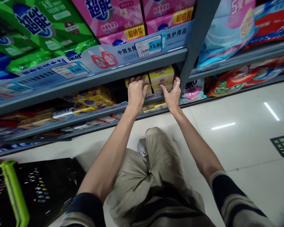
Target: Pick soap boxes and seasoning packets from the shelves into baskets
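Yellow-and-cream boxes (161,78) are stacked in two side-by-side columns on a low shelf. My left hand (136,94) grips the left column, its fingers bent over the upper box and its thumb at the right side. On the right column, my right hand (172,94), with a ring on one finger, has its thumb on the front and its fingers along the right side. The shelf above hides the backs of the boxes. More yellow packs (153,106) show on the level below, under my hands.
Above is a shelf edge with price labels (148,46), carrying pink packs (113,15) and green bags (44,25). A grey upright post (196,37) stands right of the boxes. A black basket (54,176) with a green handle (15,192) is at lower left.
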{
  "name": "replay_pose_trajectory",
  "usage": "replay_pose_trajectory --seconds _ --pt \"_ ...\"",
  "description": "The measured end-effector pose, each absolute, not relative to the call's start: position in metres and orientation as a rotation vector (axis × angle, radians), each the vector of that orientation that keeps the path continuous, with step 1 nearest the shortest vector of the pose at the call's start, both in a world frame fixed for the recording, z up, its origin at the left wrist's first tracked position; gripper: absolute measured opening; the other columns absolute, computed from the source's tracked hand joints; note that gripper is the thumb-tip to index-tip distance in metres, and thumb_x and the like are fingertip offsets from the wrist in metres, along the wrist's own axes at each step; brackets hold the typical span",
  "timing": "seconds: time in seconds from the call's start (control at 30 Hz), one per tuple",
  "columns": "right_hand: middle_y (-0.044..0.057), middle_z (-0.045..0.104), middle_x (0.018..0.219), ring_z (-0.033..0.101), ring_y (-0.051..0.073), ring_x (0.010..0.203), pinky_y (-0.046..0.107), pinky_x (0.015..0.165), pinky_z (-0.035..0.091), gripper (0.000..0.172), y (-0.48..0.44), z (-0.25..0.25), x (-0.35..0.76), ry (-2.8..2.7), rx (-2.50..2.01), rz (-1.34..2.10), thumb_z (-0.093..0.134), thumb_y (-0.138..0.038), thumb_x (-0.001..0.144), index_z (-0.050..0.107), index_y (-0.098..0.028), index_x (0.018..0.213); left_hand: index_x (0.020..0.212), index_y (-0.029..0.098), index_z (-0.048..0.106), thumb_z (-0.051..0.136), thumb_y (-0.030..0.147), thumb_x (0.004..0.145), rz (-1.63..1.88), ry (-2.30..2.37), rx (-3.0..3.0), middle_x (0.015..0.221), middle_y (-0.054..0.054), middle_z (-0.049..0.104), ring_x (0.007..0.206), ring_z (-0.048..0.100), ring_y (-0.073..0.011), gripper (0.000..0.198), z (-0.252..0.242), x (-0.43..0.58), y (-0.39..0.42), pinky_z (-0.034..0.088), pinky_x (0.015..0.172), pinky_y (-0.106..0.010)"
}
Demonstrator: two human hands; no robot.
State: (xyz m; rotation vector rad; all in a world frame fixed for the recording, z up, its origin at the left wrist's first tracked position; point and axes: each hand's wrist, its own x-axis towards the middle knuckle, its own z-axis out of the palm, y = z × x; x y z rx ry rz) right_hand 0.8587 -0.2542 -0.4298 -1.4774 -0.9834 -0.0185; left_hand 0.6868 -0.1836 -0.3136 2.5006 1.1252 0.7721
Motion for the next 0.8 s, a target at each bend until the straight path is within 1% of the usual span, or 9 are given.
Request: replay_pose_trajectory --seconds 0.1,0.23,0.4,0.5,0.57,0.6,0.67,0.73,0.8 --pt "0.027 0.055 0.156 0.058 0.025 0.148 0.048 0.125 0.048 0.085 -0.255 -0.431 0.861 -1.013 -1.492 0.003 0.058 -0.071 0.103 0.029 -0.014 0.159 0.141 0.029 0.069 0.060 0.042 0.103 0.780 1.104 2.461 0.152 -0.013 0.067 0.150 0.052 -0.0306 0.040 -0.314 0.688 -0.184 0.041 0.129 -0.047" --pt "0.026 0.056 0.154 0.058 0.025 0.147 0.048 0.124 0.048 0.083 -0.253 -0.433 0.863 -1.007 -1.489 -0.003 0.059 -0.069 0.103 0.030 -0.014 0.159 0.144 0.025 0.067 0.063 0.041 0.101 0.758 1.112 2.509 0.150 -0.015 0.067 0.150 0.051 -0.0339 0.046 -0.312 0.690 -0.189 0.040 0.130 -0.051" --pt "0.028 0.055 0.155 0.058 0.025 0.148 0.046 0.125 0.048 0.086 -0.248 -0.435 0.865 -0.998 -1.441 -0.021 0.059 -0.071 0.101 0.032 -0.011 0.157 0.144 0.024 0.067 0.059 0.039 0.104 0.771 1.131 2.514 0.150 -0.017 0.066 0.151 0.050 -0.0335 0.044 -0.314 0.692 -0.190 0.040 0.130 -0.051" --pt "0.028 0.053 0.158 0.056 0.025 0.150 0.047 0.126 0.047 0.085 -0.258 -0.428 0.863 -1.021 -1.459 -0.003 0.056 -0.069 0.104 0.031 -0.010 0.160 0.147 0.021 0.063 0.066 0.043 0.100 0.753 1.117 2.508 0.153 -0.020 0.063 0.153 0.047 -0.0371 0.052 -0.310 0.692 -0.195 0.038 0.131 -0.054" --pt "0.026 0.050 0.162 0.051 0.026 0.154 0.049 0.128 0.044 0.080 -0.276 -0.421 0.856 -1.052 -1.503 -0.019 0.052 -0.065 0.107 0.031 -0.011 0.163 0.149 0.019 0.060 0.071 0.046 0.097 0.765 1.063 2.521 0.155 -0.021 0.061 0.155 0.045 -0.0377 0.059 -0.303 0.689 -0.207 0.036 0.132 -0.054" --pt "0.025 0.047 0.165 0.047 0.025 0.157 0.051 0.130 0.041 0.076 -0.287 -0.418 0.851 -1.068 -1.521 -0.033 0.050 -0.061 0.109 0.031 -0.013 0.164 0.148 0.019 0.060 0.071 0.047 0.097 0.782 1.037 2.526 0.154 -0.020 0.061 0.155 0.046 -0.0371 0.059 -0.298 0.686 -0.214 0.037 0.132 -0.052" --pt "0.020 0.044 0.169 0.042 0.024 0.161 0.052 0.134 0.037 0.067 -0.311 -0.415 0.841 -1.109 -1.528 -0.055 0.045 -0.054 0.112 0.032 -0.017 0.166 0.139 0.021 0.066 0.066 0.048 0.101 0.835 1.053 2.488 0.145 -0.017 0.068 0.146 0.056 -0.0339 0.047 -0.288 0.679 -0.230 0.043 0.126 -0.049" --pt "0.018 0.047 0.167 0.043 0.022 0.160 0.051 0.134 0.038 0.061 -0.329 -0.416 0.834 -1.154 -1.515 -0.056 0.042 -0.049 0.113 0.035 -0.019 0.167 0.116 0.021 0.074 0.058 0.049 0.104 0.866 1.201 2.367 0.119 -0.013 0.077 0.122 0.070 -0.0291 0.034 -0.280 0.667 -0.240 0.053 0.114 -0.044" --pt "0.018 0.049 0.166 0.045 0.023 0.159 0.052 0.133 0.040 0.060 -0.335 -0.420 0.832 -1.188 -1.523 -0.051 0.042 -0.048 0.113 0.037 -0.019 0.166 0.090 0.020 0.075 0.062 0.048 0.102 0.799 1.417 2.203 0.088 -0.010 0.076 0.095 0.073 -0.0255 0.032 -0.278 0.651 -0.239 0.058 0.099 -0.040"
